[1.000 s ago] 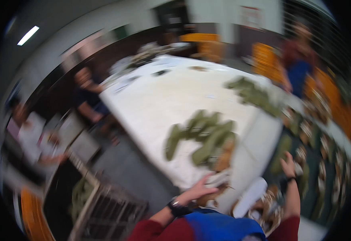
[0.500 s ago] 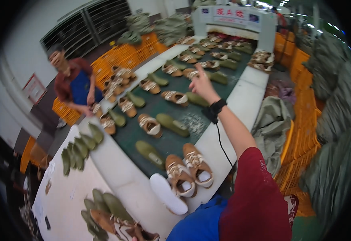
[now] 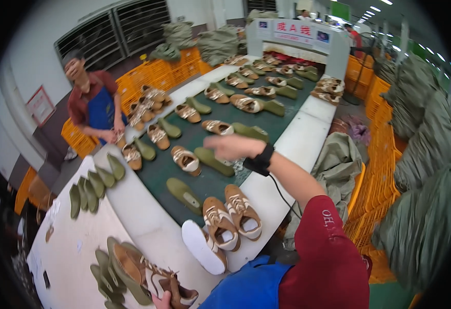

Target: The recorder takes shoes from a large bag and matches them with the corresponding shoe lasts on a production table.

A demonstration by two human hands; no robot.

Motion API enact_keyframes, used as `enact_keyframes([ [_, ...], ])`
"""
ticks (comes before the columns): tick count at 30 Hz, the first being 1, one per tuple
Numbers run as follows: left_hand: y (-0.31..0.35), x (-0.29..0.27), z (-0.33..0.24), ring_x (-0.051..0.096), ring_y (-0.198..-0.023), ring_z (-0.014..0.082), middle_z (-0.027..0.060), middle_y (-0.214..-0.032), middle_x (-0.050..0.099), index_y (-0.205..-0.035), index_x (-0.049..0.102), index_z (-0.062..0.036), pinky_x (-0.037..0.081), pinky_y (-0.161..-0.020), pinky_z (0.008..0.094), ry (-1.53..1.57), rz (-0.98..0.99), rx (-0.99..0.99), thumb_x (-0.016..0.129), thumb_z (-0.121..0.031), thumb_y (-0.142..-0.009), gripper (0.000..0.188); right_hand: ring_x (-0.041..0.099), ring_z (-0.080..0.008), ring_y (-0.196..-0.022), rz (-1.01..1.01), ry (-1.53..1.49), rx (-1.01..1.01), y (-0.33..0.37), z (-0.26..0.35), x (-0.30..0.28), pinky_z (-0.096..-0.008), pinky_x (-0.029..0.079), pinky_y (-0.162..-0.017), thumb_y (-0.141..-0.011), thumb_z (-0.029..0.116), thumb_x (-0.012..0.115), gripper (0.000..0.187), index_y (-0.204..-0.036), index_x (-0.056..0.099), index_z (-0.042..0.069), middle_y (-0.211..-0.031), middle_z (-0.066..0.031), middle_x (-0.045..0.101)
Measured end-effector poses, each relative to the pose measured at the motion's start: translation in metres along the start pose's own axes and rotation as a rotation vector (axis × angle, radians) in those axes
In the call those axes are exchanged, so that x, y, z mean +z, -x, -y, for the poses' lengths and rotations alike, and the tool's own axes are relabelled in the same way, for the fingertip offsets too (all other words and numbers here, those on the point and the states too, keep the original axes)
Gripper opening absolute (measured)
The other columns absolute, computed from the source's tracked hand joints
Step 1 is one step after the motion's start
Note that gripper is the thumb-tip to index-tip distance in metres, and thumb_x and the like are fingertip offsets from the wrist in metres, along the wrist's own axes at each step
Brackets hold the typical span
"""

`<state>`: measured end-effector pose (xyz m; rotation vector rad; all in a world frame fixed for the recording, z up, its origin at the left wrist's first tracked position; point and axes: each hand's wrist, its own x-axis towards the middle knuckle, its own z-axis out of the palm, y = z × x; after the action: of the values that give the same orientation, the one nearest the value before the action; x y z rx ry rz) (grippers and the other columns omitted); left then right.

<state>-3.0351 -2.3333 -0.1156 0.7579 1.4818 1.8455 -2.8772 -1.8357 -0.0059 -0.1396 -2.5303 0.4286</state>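
Observation:
At the lower edge my left hand [image 3: 162, 300] holds a brown and white sneaker [image 3: 153, 275] with laces. Only part of that hand shows, with fingers against the shoe's side. My right hand [image 3: 231, 148] is over the dark green conveyor belt [image 3: 166, 167], smeared by motion; nothing shows in it. Just below it lies an olive-green shoe last [image 3: 212, 160], with a brown sneaker [image 3: 186, 160] on the left. Nearer me, a pair of brown sneakers [image 3: 231, 216] stands on the white ledge beside another shoe, turned to show its white sole [image 3: 203, 247].
More sneakers and lasts lie along the belt toward a white machine housing [image 3: 297, 36]. Several green lasts [image 3: 95, 183] stand on the white table [image 3: 81, 237]. Across the belt a co-worker in a blue apron [image 3: 101, 105] handles a shoe. Orange crates [image 3: 372, 206] and grey-green sacks line the right.
My right hand has swung from the far part of the belt back toward me and leftward. My left hand keeps the sneaker near the lower edge. The view has shifted slightly.

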Motion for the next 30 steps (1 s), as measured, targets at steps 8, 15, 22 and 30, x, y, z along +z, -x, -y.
enact_keyframes([
  [8, 0.019, 0.007, -0.011, 0.056, -0.102, 0.0237, 0.0145, -0.118, 0.053, -0.132, 0.034, 0.0004, 0.045, -0.089, 0.0341, 0.042, -0.352, -0.171, 0.063, -0.014, -0.077, 0.064, 0.056, -0.0288, -0.108, 0.628, 0.121, 0.583, -0.022, -0.045, 0.169, -0.0385, 0.045, -0.091, -0.079, 0.027, 0.055, 0.049, -0.125, 0.052, 0.011, -0.117, -0.0136, 0.059],
  [15, 0.015, 0.007, -0.008, 0.057, -0.101, 0.0233, 0.0145, -0.115, 0.054, -0.130, 0.035, 0.0003, 0.047, -0.088, 0.0328, 0.067, -0.441, -0.209, 0.061, -0.013, -0.079, 0.059, 0.056, -0.0307, -0.107, 0.715, 0.105, 0.670, -0.046, -0.012, 0.250, -0.0404, 0.044, -0.089, -0.082, 0.044, 0.054, 0.065, -0.137, 0.034, 0.014, -0.115, -0.0158, 0.059],
  [22, -0.009, 0.010, -0.008, 0.058, -0.099, 0.0223, 0.0126, -0.113, 0.056, -0.124, 0.040, 0.0033, 0.046, -0.088, 0.0332, -0.048, -0.367, -0.197, 0.066, -0.027, -0.078, 0.061, 0.062, -0.0315, -0.095, 0.697, 0.188, 0.662, -0.028, -0.029, 0.305, -0.0419, 0.048, -0.080, -0.080, 0.027, 0.057, 0.067, -0.139, 0.028, 0.018, -0.100, -0.0195, 0.063],
  [30, -0.082, -0.023, 0.011, 0.056, -0.106, 0.0200, 0.0097, -0.123, 0.054, -0.129, 0.043, -0.0022, 0.046, -0.092, 0.0333, 0.655, -0.393, -0.222, 0.048, -0.033, -0.094, 0.046, 0.064, -0.0295, -0.072, 0.684, -0.728, 0.009, -0.064, 0.139, 0.198, -0.0362, 0.049, -0.065, -0.082, 0.035, 0.063, 0.058, -0.132, 0.041, 0.014, -0.078, -0.0145, 0.065],
])
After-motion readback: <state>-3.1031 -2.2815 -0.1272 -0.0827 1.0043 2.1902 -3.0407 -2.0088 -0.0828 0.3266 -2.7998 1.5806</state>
